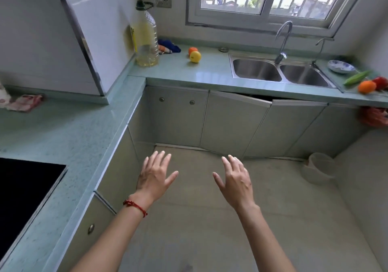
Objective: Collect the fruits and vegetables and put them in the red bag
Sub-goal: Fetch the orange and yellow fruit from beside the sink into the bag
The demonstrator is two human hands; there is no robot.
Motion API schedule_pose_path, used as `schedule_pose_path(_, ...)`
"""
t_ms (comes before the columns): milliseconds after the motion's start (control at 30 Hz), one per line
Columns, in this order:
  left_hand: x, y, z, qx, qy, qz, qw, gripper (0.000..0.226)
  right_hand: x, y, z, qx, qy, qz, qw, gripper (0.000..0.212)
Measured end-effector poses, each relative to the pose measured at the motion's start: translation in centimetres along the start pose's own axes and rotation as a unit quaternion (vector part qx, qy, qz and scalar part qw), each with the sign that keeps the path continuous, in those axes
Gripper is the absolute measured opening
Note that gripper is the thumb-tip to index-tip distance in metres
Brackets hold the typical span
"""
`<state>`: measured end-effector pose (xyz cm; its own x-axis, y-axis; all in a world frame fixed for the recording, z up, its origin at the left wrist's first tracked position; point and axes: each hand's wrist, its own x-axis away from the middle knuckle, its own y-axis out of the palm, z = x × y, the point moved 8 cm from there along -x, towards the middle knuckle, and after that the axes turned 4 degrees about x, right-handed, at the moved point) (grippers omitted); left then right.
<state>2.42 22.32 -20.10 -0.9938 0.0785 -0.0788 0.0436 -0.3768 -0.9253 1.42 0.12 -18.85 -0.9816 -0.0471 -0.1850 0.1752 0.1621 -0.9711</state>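
A yellow fruit and an orange fruit lie together on the green counter, left of the sink. Right of the sink lie a green cucumber, an orange fruit and a red fruit. The red bag hangs under the counter edge at the far right. My left hand and my right hand are held out over the floor, fingers spread, holding nothing, far from all the produce.
A double steel sink with a tap sits under the window. A large oil bottle and a blue cloth stand at the back corner. A black hob is at left. A white bin stands on the floor.
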Motion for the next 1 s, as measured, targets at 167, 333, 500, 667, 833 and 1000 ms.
schedule_pose_path(167, -7.0, 0.1, 1.0, -0.004, -0.003, 0.001, 1.000, 0.081, -6.9, 0.3, 1.6, -0.002, -0.006, 0.000, 1.000, 0.057)
schedule_pose_path(333, -14.7, 0.7, 1.1, 0.005, 0.001, -0.001, 1.000, 0.079, -14.1, 1.7, 3.1, 0.008, -0.003, -0.006, 1.000, 0.057)
schedule_pose_path(500, -24.5, 1.4, -0.2, 0.003, 0.006, -0.001, 1.000, 0.078, -23.3, 4.1, 4.2, 0.004, 0.005, -0.018, 1.000, 0.058)
schedule_pose_path(667, -34.6, 0.9, -1.6, -0.001, 0.016, 0.001, 1.000, 0.083, -33.3, 5.7, 4.1, 0.004, 0.016, -0.018, 1.000, 0.059)
schedule_pose_path(833, -43.2, 0.6, -2.6, -0.013, 0.028, -0.002, 1.000, 0.082, -41.3, 6.8, 4.8, -0.016, 0.028, 0.003, 0.999, 0.053)
schedule_pose_path(1000, -49.8, 2.5, -2.9, -0.008, 0.017, -0.032, 0.999, 0.063, -48.2, 8.8, 6.6, -0.040, 0.035, -0.015, 0.998, 0.055)
